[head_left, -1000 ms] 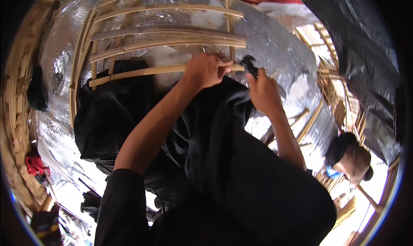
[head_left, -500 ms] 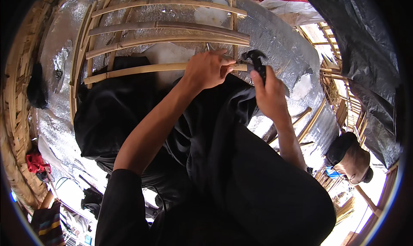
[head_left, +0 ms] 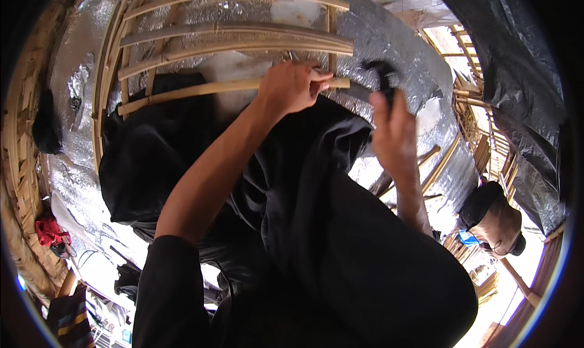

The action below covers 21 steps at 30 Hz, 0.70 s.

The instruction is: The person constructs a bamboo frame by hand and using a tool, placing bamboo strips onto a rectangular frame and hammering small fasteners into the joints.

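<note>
Our left hand [head_left: 289, 88] clamping a crosswise strip [head_left: 207, 89] by the frame [head_left: 332, 23]'s right edge, right hand [head_left: 393, 128] gripping a hammer [head_left: 385, 79], head pointing away

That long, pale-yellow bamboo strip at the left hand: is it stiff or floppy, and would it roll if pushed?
The long, pale-yellow bamboo strip is probably fairly stiff, showing no obvious sag. It's likely light too, being so slender. Its flattish look suggests sliding more than rolling.

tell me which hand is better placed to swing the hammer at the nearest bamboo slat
Right, most likely: the right hand grips the hammer just beyond the right end of the bamboo slat, while the left hand is occupied at the slat.
</note>
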Tool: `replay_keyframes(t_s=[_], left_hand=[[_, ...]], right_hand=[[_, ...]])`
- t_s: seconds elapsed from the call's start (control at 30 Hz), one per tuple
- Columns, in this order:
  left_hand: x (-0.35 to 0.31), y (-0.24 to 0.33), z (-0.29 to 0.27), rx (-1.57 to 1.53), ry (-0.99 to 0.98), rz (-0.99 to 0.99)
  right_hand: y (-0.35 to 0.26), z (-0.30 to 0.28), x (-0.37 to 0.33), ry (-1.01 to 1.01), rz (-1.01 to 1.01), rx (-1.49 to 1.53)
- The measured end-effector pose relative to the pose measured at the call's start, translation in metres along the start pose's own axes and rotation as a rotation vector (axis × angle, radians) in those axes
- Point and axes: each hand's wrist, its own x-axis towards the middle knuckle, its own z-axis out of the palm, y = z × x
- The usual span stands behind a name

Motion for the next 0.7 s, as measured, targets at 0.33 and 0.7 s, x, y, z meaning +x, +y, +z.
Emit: replay_keyframes(t_s=[0.33, 0.7], left_hand=[[-0.002, 0.007, -0.004, -0.024, -0.05, -0.038], [-0.018, 0.001, 0.001, -0.007, 0.016, 0.016]], right_hand=[[0.043, 0.043, 0.006, 0.077, -0.193, -0.163], [0.056, 0.056, 0.002, 0.046, -0.285, -0.343]])
